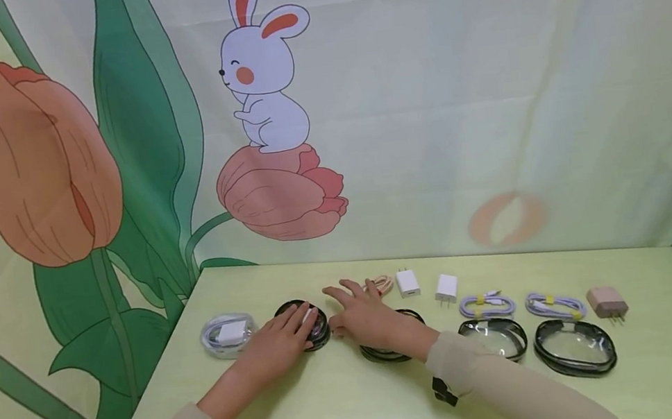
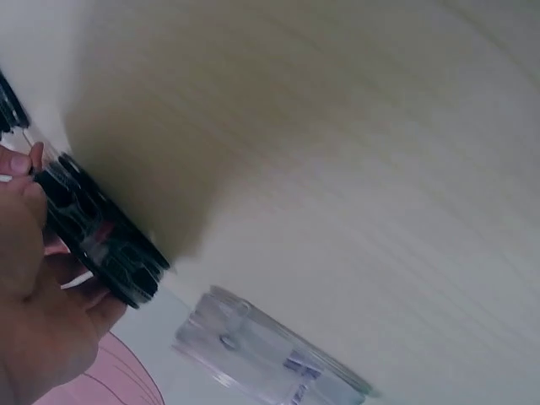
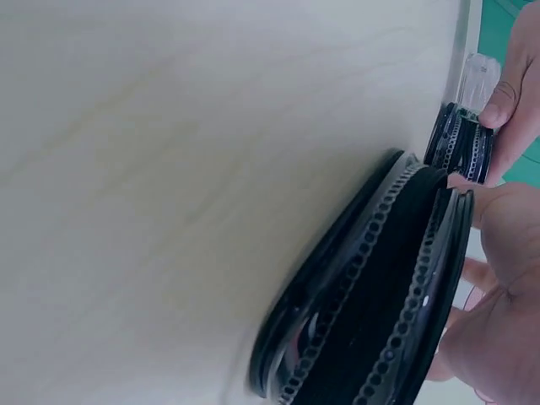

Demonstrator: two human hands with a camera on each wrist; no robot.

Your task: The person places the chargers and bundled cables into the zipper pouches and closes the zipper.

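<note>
We're over the pale green bench (image 1: 360, 402) with both hands down. Our left hand (image 1: 277, 346) lies on the black-rimmed round case (image 1: 315, 327) near the bench's back left, fingers fairly straight across its top, touching more than clutching. Our right hand (image 1: 365, 318) rests flat with the fingers spread, over a second black-rimmed case (image 1: 409, 319), fingertips reaching toward the first.

To do this well, we'd judge it best to steady the first case from above with the left and keep the right low and level, so neither case skids on the smooth bench.

The head view gives us the whole row: a clear case holding a white charger (image 1: 228, 334), two white plugs (image 1: 408, 283), purple coiled cables (image 1: 486, 304), two more open cases (image 1: 573, 348) and a pink plug (image 1: 605, 302). The left wrist view instead shows the case's edge (image 2: 101, 240) against our fingers (image 2: 34, 211); the right wrist view shows the second case's perforated rim (image 3: 388, 295) side-on, lying flat on the bench.
</note>
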